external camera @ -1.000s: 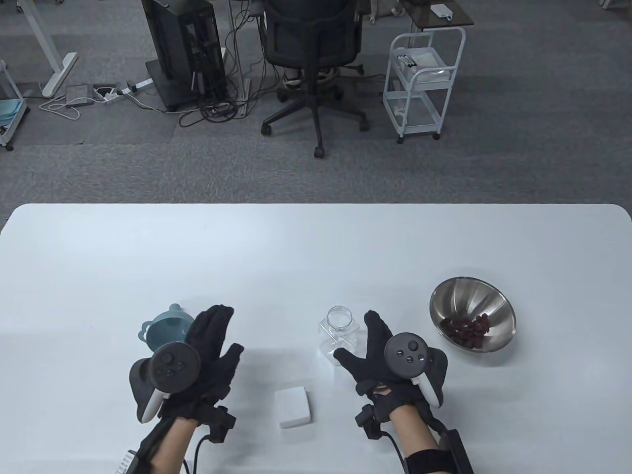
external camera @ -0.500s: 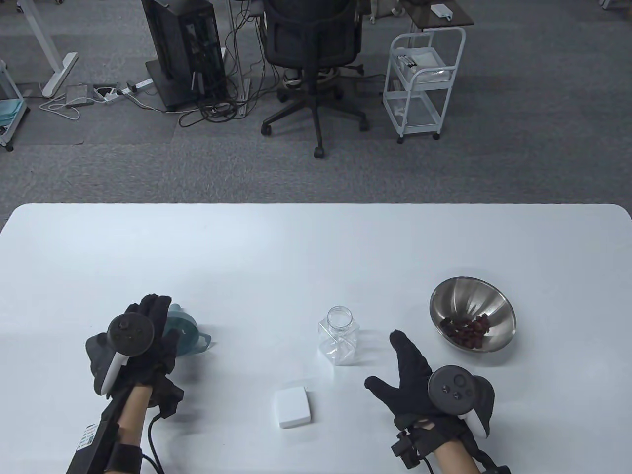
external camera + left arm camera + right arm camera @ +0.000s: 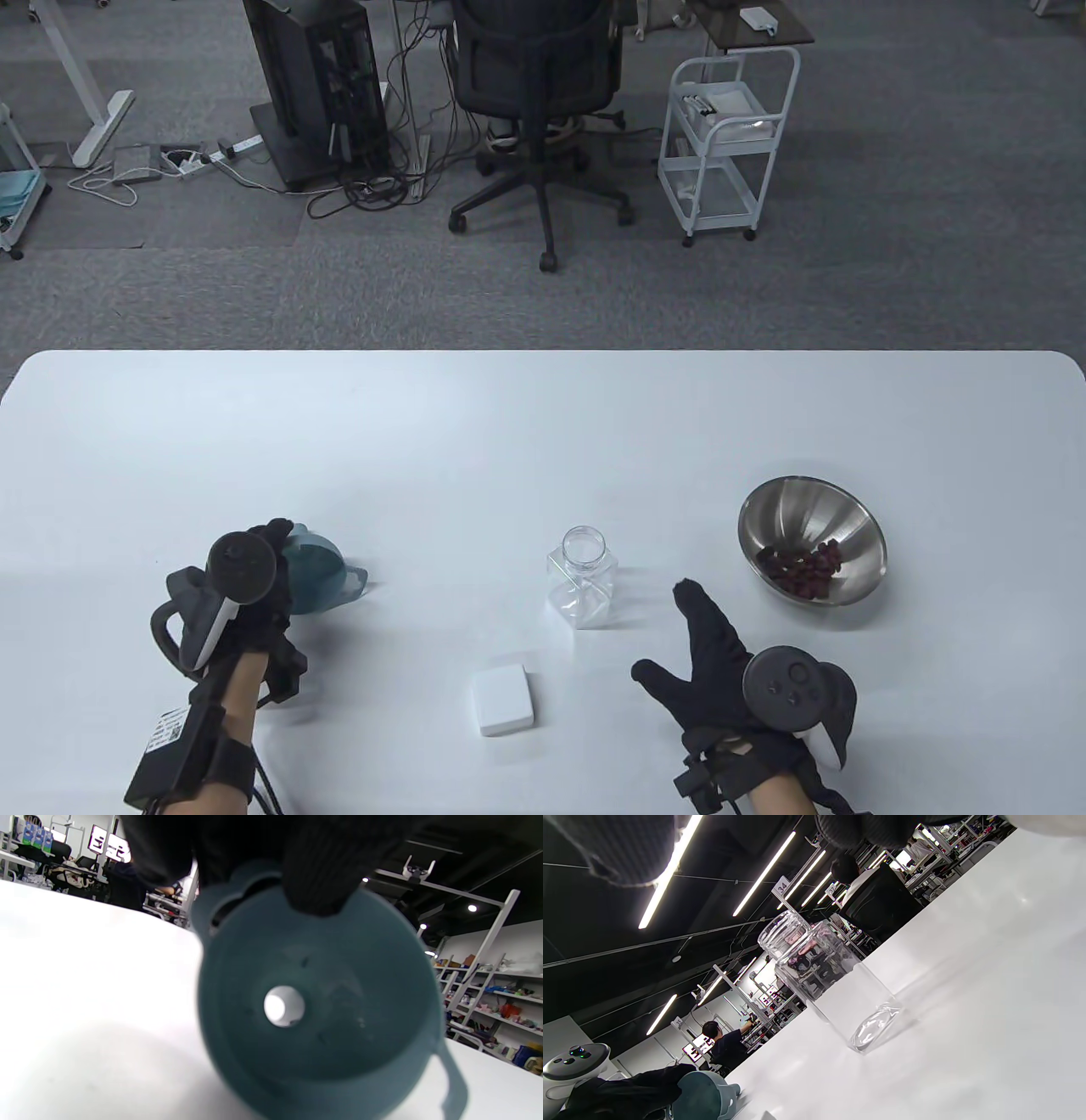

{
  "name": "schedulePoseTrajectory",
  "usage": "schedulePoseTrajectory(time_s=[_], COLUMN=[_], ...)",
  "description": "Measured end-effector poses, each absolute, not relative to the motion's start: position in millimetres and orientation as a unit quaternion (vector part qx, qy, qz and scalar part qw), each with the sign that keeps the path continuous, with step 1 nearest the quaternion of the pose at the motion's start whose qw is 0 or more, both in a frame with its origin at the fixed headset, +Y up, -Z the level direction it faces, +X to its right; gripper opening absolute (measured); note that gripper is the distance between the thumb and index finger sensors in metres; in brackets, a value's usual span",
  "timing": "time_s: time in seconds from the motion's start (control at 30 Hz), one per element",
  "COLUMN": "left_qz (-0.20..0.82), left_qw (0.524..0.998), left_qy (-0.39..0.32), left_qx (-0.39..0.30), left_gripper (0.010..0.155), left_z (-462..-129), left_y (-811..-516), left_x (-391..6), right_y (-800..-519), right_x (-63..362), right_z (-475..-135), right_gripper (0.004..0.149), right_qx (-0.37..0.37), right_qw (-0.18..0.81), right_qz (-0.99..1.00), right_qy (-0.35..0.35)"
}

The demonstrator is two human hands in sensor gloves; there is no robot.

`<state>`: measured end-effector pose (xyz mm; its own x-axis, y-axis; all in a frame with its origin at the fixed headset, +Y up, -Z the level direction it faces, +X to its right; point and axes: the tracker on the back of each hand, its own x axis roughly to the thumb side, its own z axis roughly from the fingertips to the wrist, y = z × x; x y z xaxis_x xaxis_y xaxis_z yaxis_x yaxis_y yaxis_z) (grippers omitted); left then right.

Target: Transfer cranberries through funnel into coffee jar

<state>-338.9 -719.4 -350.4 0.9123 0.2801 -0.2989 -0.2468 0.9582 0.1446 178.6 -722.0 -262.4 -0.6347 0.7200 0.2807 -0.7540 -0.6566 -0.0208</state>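
we take the coffee jar point(image 3: 584, 586) as our landmark: it stands upright and open-mouthed on the tabletop point(image 3: 543, 441), clear and empty as far as we can see. well to its left our left hand point(image 3: 254, 594) grips the blue-grey funnel point(image 3: 318, 577), tipped on its side with its handle pointing toward the jar. to the jar's right and a little nearer us, our right hand point(image 3: 721, 671) hovers with its fingers point(image 3: 691, 607) spread wide, holding nothing and not touching the jar. further right of the jar sits the steel bowl point(image 3: 810, 509) with the cranberries point(image 3: 802, 567) heaped at its near side. just in front of the jar, nearer us, lies a small white box point(image 3: 504, 700).

we judge the funnel to be light, stiff plastic, easy to carry by its rim or handle; a pinch at the rim leaves the spout free to drop into the jar's mouth. the jar looks thin-walled and light, so it may tip or skid when the funnel lands; steadying its body with the free hand seems wise. the cranberries look small and wrinkled, possibly sticky, and may clog the narrow spout.

the left wrist view shows what the table view cannot: the funnel's inside, its clear round spout hole, and fingers point(image 3: 318, 878) hooked over the top rim. the right wrist view gives the jar's square body and threaded neck from the side, but not the bowl.
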Motion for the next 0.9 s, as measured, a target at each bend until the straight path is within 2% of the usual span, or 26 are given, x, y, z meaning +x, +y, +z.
schedulePoseTrajectory(time_s=[0.23,0.53,0.9], left_qz=[0.120,0.121,0.246], left_qw=[0.974,0.975,0.955], left_qy=[0.174,0.156,0.143], left_qx=[0.077,0.096,0.085], left_gripper=[0.046,0.046,0.045], left_z=[-349.8,-344.4,-334.8], left_y=[-716.5,-687.5,-638.6], left_x=[-333.0,-319.0,-299.4], right_y=[-723.3,-722.3,-720.6], right_x=[180.6,183.7,186.5], right_z=[-262.7,-261.9,-260.7], right_gripper=[0.097,0.097,0.097], right_qx=[0.119,0.117,0.116], right_qw=[0.413,0.419,0.431], right_qz=[0.900,0.897,0.891], right_qy=[-0.068,-0.077,-0.083])
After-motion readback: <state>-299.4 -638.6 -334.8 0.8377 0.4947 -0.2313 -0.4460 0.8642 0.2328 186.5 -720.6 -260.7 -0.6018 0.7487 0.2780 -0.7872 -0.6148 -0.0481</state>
